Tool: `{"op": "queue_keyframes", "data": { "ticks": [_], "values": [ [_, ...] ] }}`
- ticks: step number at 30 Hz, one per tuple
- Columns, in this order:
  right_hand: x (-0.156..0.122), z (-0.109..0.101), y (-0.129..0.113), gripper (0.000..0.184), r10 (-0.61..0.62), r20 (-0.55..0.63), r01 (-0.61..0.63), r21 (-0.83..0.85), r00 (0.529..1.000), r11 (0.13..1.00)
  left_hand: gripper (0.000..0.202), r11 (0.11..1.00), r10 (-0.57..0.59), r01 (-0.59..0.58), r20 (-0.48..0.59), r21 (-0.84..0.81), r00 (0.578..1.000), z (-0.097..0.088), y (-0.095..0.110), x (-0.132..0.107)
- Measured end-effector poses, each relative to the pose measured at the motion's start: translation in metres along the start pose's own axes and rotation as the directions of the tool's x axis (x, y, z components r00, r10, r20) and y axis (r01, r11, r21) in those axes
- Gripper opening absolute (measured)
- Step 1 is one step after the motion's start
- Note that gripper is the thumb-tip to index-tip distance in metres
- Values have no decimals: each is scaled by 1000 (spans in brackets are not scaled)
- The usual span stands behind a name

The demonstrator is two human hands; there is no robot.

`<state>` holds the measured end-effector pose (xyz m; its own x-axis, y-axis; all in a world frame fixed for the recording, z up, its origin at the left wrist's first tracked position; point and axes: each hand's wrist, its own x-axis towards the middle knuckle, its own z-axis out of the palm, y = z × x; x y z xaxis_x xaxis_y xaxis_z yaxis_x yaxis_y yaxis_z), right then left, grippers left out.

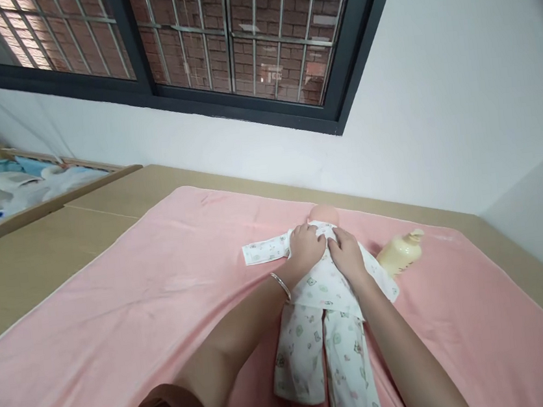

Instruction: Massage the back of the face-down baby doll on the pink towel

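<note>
A baby doll (324,214) lies on its back on a pink blanket (181,272), its head pointing to the wall. It wears a white printed long-sleeved top (327,282) and matching trousers (301,357). My left hand (307,246) is on the upper left of the top, fingers bent over the cloth by the shoulder. On the other side of the chest, close to the collar, my right hand (346,254) holds the top with curled fingers. Both thumbs come near the middle of the chest. The doll's face is mostly hidden. One sleeve stretches out to the left.
A yellowish baby bottle (401,254) lies right of the doll, by its sleeve. The blanket covers a wooden surface (101,213) against a white wall below a barred window (243,43). At the far left, a wooden-sided crib (63,204) contains cloths and bags.
</note>
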<state>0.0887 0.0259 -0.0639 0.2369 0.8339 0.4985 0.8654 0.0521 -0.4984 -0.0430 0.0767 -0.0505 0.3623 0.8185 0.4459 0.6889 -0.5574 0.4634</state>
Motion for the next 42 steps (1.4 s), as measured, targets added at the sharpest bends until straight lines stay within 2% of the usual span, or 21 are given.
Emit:
{"op": "queue_keyframes", "data": {
  "ticks": [3,6,9,13,18,22,26,28,31,34,37,39,42],
  "values": [
    [-1,3,-5,50,-10,-14,10,-47,1000,999,25,1000,-11,11,-17,0,1000,2,-4,3],
    [-3,6,-10,54,-32,22,33,-86,999,996,27,1000,-22,22,27,-5,999,4,-9,6],
    [-2,8,-10,52,23,77,-16,-103,997,995,30,999,-23,26,72,-32,997,5,-11,9],
    [1,10,-3,53,80,88,-67,-137,993,988,29,1000,-20,22,105,-20,994,3,-8,8],
    [2,7,-3,53,53,126,-27,-199,991,980,27,998,54,-58,107,36,993,1,-1,4],
    [-4,3,-13,47,27,94,-13,-151,995,988,26,996,87,-89,80,22,993,2,-1,2],
    [-10,1,-18,39,106,-33,-109,-119,994,987,25,1000,15,-15,33,2,999,4,-3,1],
    [-10,2,-16,39,146,-56,-151,-108,988,983,25,1000,-17,17,24,-7,1000,5,-5,0],
    [-4,3,-9,42,101,-5,-101,-117,995,988,25,1000,-3,3,12,-10,1000,9,-8,1],
    [3,4,-2,46,11,84,5,-188,996,982,24,997,81,-81,-12,-17,997,14,-11,1],
    [2,2,-4,45,-11,108,37,-243,994,969,23,990,143,-143,-38,3,989,16,-11,-1],
    [-3,0,-11,42,11,70,8,-265,997,964,23,990,142,-140,-59,35,988,14,-9,-4],
    [-12,-3,-22,38,115,-35,-120,-322,993,939,20,994,97,-92,-84,59,992,11,-6,-7]
  ]
}}
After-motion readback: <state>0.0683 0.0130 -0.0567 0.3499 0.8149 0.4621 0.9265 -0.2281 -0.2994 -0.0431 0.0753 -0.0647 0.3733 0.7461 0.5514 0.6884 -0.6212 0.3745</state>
